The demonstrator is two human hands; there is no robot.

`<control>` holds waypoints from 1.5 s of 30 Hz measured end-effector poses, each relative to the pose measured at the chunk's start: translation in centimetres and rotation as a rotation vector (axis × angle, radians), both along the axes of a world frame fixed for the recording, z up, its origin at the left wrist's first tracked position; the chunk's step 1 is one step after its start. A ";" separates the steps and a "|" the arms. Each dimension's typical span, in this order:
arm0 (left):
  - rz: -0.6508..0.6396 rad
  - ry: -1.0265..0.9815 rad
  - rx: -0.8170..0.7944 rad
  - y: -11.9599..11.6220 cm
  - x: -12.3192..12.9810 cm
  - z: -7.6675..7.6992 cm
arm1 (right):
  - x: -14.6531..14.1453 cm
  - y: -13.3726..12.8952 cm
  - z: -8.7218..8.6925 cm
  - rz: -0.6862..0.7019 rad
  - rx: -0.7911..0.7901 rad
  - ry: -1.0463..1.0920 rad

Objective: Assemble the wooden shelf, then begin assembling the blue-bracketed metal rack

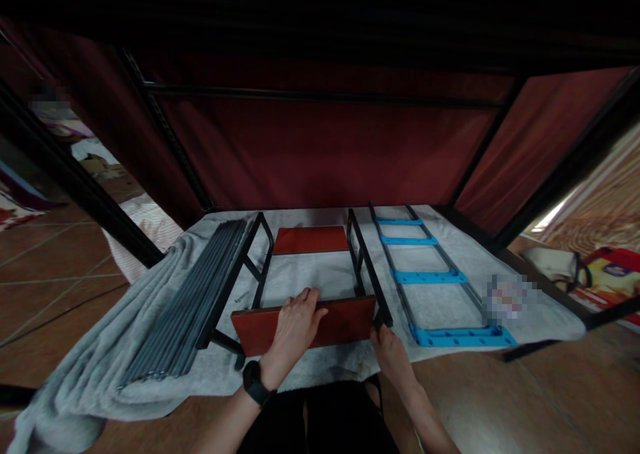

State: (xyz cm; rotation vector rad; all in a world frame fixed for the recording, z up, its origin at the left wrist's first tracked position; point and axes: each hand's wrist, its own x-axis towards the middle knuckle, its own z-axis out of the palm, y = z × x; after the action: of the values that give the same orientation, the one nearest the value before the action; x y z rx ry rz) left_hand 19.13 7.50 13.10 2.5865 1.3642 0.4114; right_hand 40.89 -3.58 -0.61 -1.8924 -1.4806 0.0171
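Note:
A reddish-brown board (345,321) stands tilted across the near end of a black metal frame (370,267). My left hand (299,321), with a dark watch on its wrist, grips this board over its top edge near the middle. At the board's right end, my right hand (389,347) has its fingers closed by the lower right corner of the frame; what they hold is partly hidden. A second reddish-brown board (311,240) lies between the frame's sides at the far end.
Grey metal tubes (193,301) lie bundled left of the frame. A ladder-like rack with blue crosspieces (431,277) is on the right. Grey cloth (315,277) covers the surface; black posts and a dark red curtain (320,154) surround it.

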 end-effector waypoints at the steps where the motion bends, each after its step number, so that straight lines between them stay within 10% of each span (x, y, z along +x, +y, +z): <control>1: -0.003 -0.005 0.005 -0.3 -0.1 -0.1 | 0.1 0.1 -0.2 0.004 -0.012 -0.031; 20: -0.297 0.123 -0.023 -3.0 3.3 1.2 | 0.2 0.5 -3.2 -0.022 0.010 -0.166; 45: -0.613 0.119 -0.172 -0.7 8.9 2.8 | 1.9 0.9 -1.5 -0.004 -0.127 0.616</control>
State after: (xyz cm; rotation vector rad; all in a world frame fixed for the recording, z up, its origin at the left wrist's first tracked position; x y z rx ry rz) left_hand 28.03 6.77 15.86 2.7312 0.5399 0.0379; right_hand 42.79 -2.70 -2.14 -1.7638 -1.0662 0.6465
